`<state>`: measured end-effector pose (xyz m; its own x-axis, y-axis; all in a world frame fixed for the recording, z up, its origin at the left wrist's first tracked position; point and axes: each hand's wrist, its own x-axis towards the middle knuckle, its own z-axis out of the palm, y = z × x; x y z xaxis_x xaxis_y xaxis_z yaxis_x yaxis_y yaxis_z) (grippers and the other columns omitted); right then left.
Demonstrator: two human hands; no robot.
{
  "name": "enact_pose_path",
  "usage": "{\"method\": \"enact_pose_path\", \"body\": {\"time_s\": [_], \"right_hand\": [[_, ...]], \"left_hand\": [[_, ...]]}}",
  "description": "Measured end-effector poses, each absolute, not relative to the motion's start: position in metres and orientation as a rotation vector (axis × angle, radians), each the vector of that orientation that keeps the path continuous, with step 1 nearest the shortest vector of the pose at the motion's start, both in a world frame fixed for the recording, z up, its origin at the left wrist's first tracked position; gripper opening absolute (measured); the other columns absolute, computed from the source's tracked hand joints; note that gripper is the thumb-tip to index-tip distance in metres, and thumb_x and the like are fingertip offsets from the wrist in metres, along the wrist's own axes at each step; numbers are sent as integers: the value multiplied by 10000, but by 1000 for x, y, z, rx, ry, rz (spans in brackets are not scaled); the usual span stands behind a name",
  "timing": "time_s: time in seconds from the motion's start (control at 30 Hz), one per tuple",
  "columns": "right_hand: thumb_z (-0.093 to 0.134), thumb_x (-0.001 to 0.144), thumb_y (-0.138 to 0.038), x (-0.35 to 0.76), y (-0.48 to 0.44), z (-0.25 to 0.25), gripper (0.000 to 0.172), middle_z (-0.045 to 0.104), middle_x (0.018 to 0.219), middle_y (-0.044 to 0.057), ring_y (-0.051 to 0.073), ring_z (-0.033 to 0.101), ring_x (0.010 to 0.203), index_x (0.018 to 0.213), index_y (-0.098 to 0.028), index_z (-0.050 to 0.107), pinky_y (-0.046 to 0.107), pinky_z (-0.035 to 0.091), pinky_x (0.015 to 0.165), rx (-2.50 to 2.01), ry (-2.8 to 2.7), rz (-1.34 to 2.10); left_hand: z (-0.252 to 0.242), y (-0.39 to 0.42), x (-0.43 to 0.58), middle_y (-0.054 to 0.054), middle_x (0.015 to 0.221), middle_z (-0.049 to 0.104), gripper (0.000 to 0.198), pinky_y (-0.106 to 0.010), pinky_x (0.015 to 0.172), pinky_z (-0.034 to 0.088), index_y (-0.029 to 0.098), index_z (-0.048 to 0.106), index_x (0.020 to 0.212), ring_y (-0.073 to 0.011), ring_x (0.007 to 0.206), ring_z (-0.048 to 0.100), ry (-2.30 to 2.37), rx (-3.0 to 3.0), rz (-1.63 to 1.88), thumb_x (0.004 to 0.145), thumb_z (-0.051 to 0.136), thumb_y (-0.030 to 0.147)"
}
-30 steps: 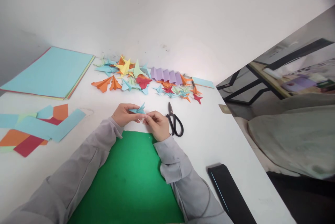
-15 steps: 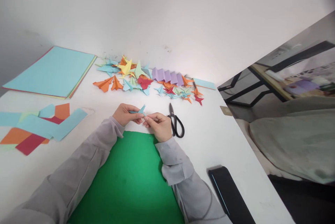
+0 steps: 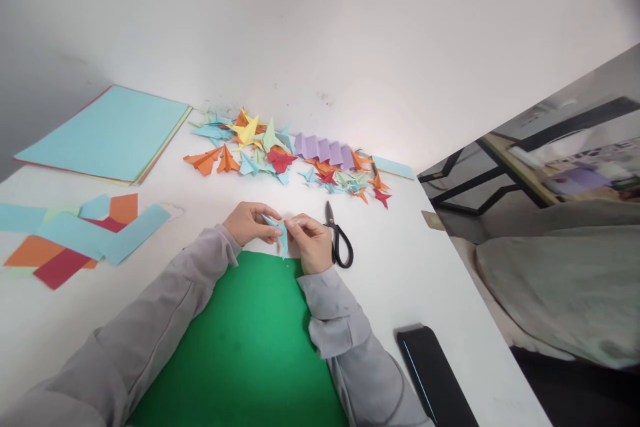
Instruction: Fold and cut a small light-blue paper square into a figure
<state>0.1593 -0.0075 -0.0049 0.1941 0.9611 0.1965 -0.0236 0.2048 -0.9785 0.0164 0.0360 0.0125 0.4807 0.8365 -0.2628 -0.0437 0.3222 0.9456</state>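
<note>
A small light blue folded paper piece is pinched between both hands, just above the far edge of the green mat. My left hand grips its left side between thumb and fingers, and a pointed tip sticks up there. On the other side my right hand pinches its upper right part. One narrow end hangs down toward the mat. Fingers hide part of the folds. Black-handled scissors lie right beside my right hand, blades pointing away.
Folded paper shapes in several colours are heaped along the wall, with a purple pleated strip among them. Cut paper strips lie at left, below a stack of coloured sheets. A black phone rests near the right edge.
The blue paper piece has been turned, so one end now points downward instead of up. My right hand has shifted its pinch to the upper part. The view has moved slightly.
</note>
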Motion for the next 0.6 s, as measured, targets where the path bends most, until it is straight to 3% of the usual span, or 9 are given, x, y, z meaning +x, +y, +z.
{"method": "enact_pose_path", "body": {"time_s": [0.2, 0.6], "right_hand": [[681, 672, -309, 159, -7, -5, 182, 547, 519, -25, 98, 475, 440, 556, -182, 621, 252, 378, 443, -1148, -1097, 924], [658, 686, -377, 159, -8, -9, 230, 539, 492, -28, 105, 486, 460, 581, -184, 591, 250, 393, 469, -1164, -1107, 970]], "left_hand": [[16, 35, 21, -3, 465, 617, 328, -239, 514, 537, 80, 601, 623, -133, 467, 621, 874, 1034, 755, 401, 816, 189], [15, 34, 22, -10, 396, 592, 352, -193, 402, 471, 90, 574, 543, -142, 403, 599, 916, 1053, 781, 338, 832, 215]]}}
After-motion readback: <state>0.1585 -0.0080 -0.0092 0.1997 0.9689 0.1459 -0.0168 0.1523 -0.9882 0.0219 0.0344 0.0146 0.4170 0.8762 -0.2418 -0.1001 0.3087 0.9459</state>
